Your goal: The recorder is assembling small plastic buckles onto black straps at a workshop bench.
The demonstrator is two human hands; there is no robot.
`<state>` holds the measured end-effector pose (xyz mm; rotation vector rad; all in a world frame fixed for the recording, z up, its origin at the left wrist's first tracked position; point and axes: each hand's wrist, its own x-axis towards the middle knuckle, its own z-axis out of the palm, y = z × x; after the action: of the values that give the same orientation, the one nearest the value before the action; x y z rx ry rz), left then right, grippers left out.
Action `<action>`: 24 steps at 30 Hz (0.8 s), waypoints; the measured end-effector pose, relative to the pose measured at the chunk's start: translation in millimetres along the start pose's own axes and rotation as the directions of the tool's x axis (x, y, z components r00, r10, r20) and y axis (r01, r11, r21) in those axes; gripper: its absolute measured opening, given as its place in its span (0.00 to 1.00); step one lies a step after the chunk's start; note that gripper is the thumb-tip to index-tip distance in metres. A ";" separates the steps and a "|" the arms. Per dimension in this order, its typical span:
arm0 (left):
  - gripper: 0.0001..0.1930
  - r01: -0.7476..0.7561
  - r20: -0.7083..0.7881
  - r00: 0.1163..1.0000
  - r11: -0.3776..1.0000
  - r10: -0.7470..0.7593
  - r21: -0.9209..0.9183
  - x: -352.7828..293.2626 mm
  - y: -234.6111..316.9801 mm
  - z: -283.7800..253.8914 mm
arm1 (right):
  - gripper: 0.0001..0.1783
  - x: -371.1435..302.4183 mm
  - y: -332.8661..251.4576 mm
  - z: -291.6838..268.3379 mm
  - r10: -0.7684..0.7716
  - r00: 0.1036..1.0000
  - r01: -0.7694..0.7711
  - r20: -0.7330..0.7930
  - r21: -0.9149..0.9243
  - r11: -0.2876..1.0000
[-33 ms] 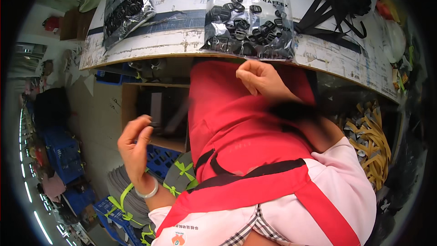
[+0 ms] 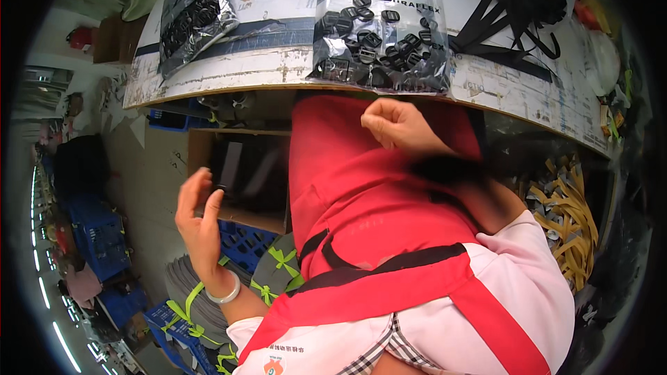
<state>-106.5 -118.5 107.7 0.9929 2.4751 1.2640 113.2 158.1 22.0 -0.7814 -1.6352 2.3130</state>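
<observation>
My left hand (image 2: pixel 199 222) is raised beside an open cardboard box (image 2: pixel 240 220), its thumb and fingers apart. By the thumb tip shows a small dark speck, too small to make out. Over my red apron (image 2: pixel 368 187), just below the table edge, my right hand (image 2: pixel 397 125) is closed, fingers curled and pressed together. Whatever those fingers hold, if anything, is hidden. A blurred black band (image 2: pixel 448 168) crosses my right wrist. Beyond that hand, on the table, lies a clear plastic bag (image 2: pixel 410 21) of black plastic buckles (image 2: pixel 368 38).
The worn white table (image 2: pixel 274 73) curves across the top. Another bag of black parts (image 2: pixel 198 14) lies at its left, and black straps (image 2: pixel 500 17) at its right. Rolled grey material (image 2: pixel 194 285) with green ties and blue crates (image 2: pixel 246 243) stand lower left. Tan straps (image 2: pixel 566 215) are heaped right.
My left hand has shifted slightly left and up, and its thumb and fingers have spread wider. My right hand has barely moved.
</observation>
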 end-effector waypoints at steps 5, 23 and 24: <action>0.18 0.096 0.211 0.977 0.940 -0.026 -0.327 40.5 -21.5 74.5 | 0.09 -8.2 50.7 6.4 0.148 0.964 -0.099 0.219 -0.222 0.970; 0.02 -0.131 0.325 0.932 0.985 0.162 -0.115 133.5 59.6 184.3 | 0.10 3.2 65.3 -22.4 0.080 0.974 0.012 0.212 -0.400 0.916; 0.02 -0.136 0.328 0.930 0.985 0.165 -0.107 133.9 47.8 180.6 | 0.10 3.7 62.0 -23.0 0.095 0.973 -0.003 0.209 -0.402 0.916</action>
<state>-104.8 104.0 50.1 1.2783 2.1056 1.1175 130.6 155.7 -41.9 -0.6555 -2.2613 2.1921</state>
